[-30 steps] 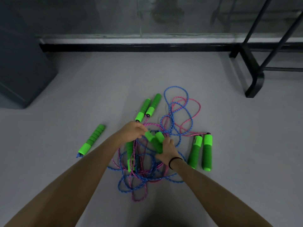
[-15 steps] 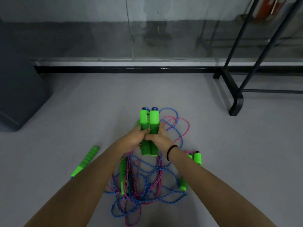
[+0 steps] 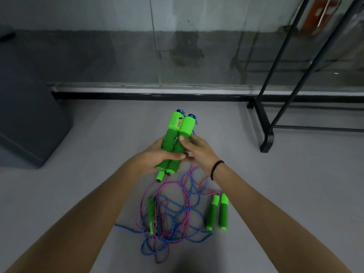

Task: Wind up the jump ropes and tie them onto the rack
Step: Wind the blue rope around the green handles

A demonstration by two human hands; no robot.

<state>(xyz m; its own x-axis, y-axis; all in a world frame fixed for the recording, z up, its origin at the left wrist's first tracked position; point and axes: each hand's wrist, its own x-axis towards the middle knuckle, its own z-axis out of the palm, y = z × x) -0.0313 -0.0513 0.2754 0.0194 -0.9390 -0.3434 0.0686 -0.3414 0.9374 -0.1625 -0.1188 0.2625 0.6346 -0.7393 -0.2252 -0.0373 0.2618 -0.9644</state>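
Two bright green jump-rope handles (image 3: 178, 133) stand side by side, upright, above the floor. My left hand (image 3: 155, 158) is wrapped around their lower halves. My right hand (image 3: 197, 152) touches them from the right, thumb on the right handle, fingers loosely curled. Blue and pink ropes (image 3: 169, 211) hang from the handles into a tangled heap on the grey floor. Another pair of green handles (image 3: 217, 211) lies right of the heap, and a single green handle (image 3: 151, 215) lies inside it. The black metal rack (image 3: 275, 107) stands at the right.
A dark grey box (image 3: 25, 123) sits on the floor at the left. A glass wall with a black base rail (image 3: 149, 95) runs across the far side. An orange object (image 3: 319, 12) shows behind the rack's top.
Both hands picked two green handles out of the heap, brought them together and raised them upright. The view tilted up, showing more wall and rack.
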